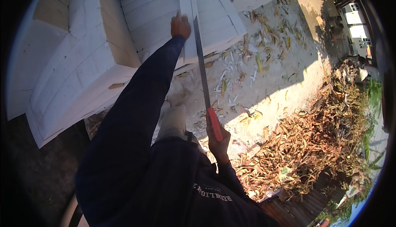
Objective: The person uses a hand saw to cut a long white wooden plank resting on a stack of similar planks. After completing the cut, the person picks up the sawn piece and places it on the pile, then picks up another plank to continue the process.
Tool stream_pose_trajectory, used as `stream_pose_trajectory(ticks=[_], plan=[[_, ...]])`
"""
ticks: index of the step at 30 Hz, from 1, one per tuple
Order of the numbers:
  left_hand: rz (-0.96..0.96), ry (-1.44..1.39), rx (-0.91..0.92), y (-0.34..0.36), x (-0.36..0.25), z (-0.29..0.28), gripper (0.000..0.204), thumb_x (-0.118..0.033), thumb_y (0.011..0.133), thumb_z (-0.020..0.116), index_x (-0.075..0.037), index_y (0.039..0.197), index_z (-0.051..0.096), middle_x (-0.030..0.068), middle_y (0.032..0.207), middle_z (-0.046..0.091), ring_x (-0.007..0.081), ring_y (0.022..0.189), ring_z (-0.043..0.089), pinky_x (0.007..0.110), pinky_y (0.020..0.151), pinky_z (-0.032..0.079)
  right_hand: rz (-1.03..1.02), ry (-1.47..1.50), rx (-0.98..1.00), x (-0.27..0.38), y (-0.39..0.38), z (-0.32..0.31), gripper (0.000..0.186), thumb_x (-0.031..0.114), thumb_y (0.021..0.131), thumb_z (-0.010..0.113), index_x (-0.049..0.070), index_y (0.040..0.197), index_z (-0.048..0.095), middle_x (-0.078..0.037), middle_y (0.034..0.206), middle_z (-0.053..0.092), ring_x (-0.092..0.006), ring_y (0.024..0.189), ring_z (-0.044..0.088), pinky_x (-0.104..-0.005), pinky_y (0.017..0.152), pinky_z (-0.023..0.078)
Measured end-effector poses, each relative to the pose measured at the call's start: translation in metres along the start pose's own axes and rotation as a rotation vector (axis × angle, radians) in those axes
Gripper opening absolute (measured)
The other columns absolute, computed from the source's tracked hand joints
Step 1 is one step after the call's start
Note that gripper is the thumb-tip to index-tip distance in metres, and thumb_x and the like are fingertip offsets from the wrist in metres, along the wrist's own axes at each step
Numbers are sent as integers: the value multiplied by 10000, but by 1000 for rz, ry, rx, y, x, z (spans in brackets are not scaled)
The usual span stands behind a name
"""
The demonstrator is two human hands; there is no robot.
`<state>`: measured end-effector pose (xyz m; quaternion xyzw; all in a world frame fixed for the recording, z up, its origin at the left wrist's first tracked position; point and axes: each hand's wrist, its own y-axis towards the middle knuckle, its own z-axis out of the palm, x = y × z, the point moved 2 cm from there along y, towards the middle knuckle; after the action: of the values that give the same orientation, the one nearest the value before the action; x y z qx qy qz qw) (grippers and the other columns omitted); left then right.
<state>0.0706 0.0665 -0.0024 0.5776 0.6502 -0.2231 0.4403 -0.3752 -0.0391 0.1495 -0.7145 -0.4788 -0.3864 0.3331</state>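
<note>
The fingers of the right hand [218,146] are wrapped closed around the red handle [215,124] of a saw [203,68], so the grip end lies inside the fist and the long grey blade stretches out beyond it. The left hand [180,25] lies on a white board [187,0], to the left of the blade near the saw's far end; one finger and the thumb side reach forward along the board, and how the remaining fingers are bent I cannot tell. The saw points away from the person, its long axis running from the handle low in the view up and a little leftward to the tip, which lies just to the right of the left hand. The board's long axis runs nearly the same way, the blade meeting or passing close along its right edge; whether it sits in the wood or only beside it is unclear. The board rests over a pale stack of planks [222,16], with another tall white stack [78,49] to the left. Farther out, pale scraps [231,74] and scattered leaves dot the sandy ground [247,84], and a heap of dry brown leaves [305,148] spreads at the right in sunlight
</note>
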Motion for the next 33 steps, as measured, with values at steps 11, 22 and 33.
stream_pose_trajectory(ticks=[11, 22, 33], plan=[[-101, -51, 67, -6, -9, -3, 489, -331, 1044, 491, -24, 1411, 592, 320, 1067, 636, 473, 1033, 622, 519, 950, 488, 62, -56, -31, 53, -3, -13, 211, 94, 970, 664, -52, 1122, 663, -70, 665, 602, -83, 625, 564, -286, 549, 451], [-69, -28, 80, -4, -5, 0, 507, -334, 1049, 477, 3, 1412, 583, 332, 1016, 635, 489, 1012, 619, 527, 924, 486, 25, -55, -76, 46, 34, 2, 420, 119, 941, 647, -7, 1342, 649, -151, 726, 654, -124, 618, 619, -317, 579, 499], [-102, -51, 63, -8, -13, -7, 604, -428, 1052, 518, 51, 1417, 568, 359, 1033, 645, 478, 1036, 632, 495, 920, 484, -50, 62, -92, 30, 64, 37, 449, 96, 920, 641, -55, 1343, 627, -199, 708, 636, -236, 593, 661, -349, 585, 513]])
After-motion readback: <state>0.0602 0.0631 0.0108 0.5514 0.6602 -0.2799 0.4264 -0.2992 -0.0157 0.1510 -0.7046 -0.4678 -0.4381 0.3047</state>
